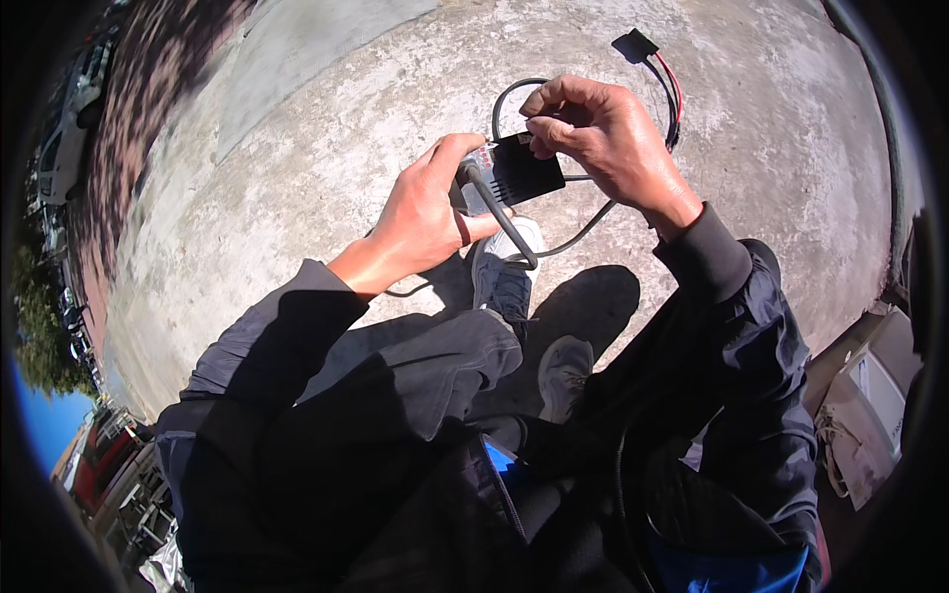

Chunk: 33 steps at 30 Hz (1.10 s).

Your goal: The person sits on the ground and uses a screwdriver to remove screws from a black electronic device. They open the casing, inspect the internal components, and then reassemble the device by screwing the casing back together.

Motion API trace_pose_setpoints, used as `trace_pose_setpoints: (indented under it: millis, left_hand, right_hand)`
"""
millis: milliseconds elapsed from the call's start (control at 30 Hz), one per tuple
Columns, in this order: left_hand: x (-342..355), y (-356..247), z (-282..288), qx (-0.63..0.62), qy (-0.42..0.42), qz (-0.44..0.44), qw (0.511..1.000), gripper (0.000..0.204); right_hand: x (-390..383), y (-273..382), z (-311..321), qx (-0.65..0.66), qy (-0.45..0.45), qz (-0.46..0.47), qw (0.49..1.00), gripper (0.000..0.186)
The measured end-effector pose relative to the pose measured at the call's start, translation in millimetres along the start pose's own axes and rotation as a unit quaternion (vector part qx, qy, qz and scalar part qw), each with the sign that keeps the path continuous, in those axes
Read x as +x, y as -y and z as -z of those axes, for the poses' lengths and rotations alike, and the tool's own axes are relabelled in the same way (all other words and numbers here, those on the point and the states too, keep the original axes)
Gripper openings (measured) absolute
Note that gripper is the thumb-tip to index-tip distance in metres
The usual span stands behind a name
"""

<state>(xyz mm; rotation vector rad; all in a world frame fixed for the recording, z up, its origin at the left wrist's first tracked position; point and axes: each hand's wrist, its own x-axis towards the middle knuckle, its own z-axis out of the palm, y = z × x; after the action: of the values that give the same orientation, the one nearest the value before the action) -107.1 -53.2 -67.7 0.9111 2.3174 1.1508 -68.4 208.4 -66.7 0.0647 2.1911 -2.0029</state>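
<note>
My left hand (pixel 420 208) grips a small electronic box (pixel 531 170), black and slotted, with a grey, labelled end. Its thumb lies along the upper edge and the fingers go under the lower one. Across that grey end runs a thick dark cable (pixel 506 225), looping down over my shoe. My right hand (pixel 623 138) is closed just above the box's right part, thumb and fingertips bent together; whatever they pinch is hidden. Thin red and black wires (pixel 678 99) lead from behind the right hand to a flat black piece (pixel 635 45) on the ground.
Rough, pale concrete (pixel 376 109) spreads under the box, in sunlight. My grey shoes (pixel 565 376) and dark-trousered legs are below my hands. A whitish box or bag (pixel 865 415) stands at the right edge. Brick paving (pixel 148 109) and a parked white vehicle (pixel 67 148) are at the far left.
</note>
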Motion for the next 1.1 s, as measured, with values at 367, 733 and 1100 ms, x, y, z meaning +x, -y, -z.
trace_pose_setpoints:
  millis: [367, 733, 1100]
  left_hand:
    - [-1, 2, 0, -0.002, 0.003, 0.005, 1.0, 0.07]
    - [0, 1, 1, -0.003, 0.007, 0.012, 1.0, 0.07]
    - [0, 1, 3, 0.001, 0.01, 0.012, 1.0, 0.07]
  right_hand:
    - [-8, -11, 14, -0.115, -0.032, -0.046, 0.992, 0.02]
    - [-2, -20, 4, -0.205, -0.038, 0.038, 0.977, 0.017]
    - [12, -12, 7, -0.29, -0.002, 0.021, 0.957, 0.022]
